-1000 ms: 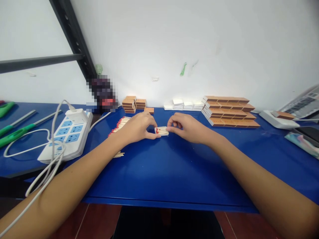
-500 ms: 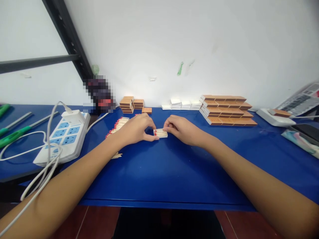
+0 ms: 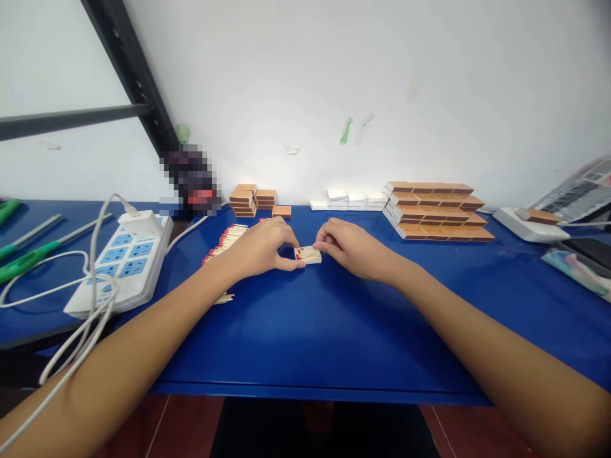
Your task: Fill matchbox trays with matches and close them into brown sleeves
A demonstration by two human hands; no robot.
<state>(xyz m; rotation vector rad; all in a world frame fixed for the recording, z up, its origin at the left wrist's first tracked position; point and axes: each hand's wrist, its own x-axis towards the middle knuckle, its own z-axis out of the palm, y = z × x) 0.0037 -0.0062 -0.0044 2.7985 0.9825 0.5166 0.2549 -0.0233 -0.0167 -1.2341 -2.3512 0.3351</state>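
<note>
A small white matchbox tray [image 3: 314, 260] lies on the blue table with red-tipped matches [image 3: 306, 253] in it. My left hand [image 3: 267, 247] grips the tray's left end, thumb at the near side and fingers at the far side. At the tray's far right corner, my right hand [image 3: 344, 247] has its thumb and forefinger pinched together; what they hold, if anything, is too small to make out. A pile of loose matches [image 3: 233, 234] lies beyond my left forearm, partly hidden by it.
Brown matchboxes [image 3: 244, 198] stand stacked at the back left. White trays [image 3: 347, 200] and a larger stack of brown matchboxes [image 3: 436, 213] line the wall to the right. A power strip [image 3: 138, 270] with white cables sits left, near green-handled screwdrivers [image 3: 35, 254]. A phone [image 3: 589, 251] lies far right.
My right hand has shifted very slightly at the tray's corner, and the matches in the tray lie a little differently. My left hand keeps its hold.
</note>
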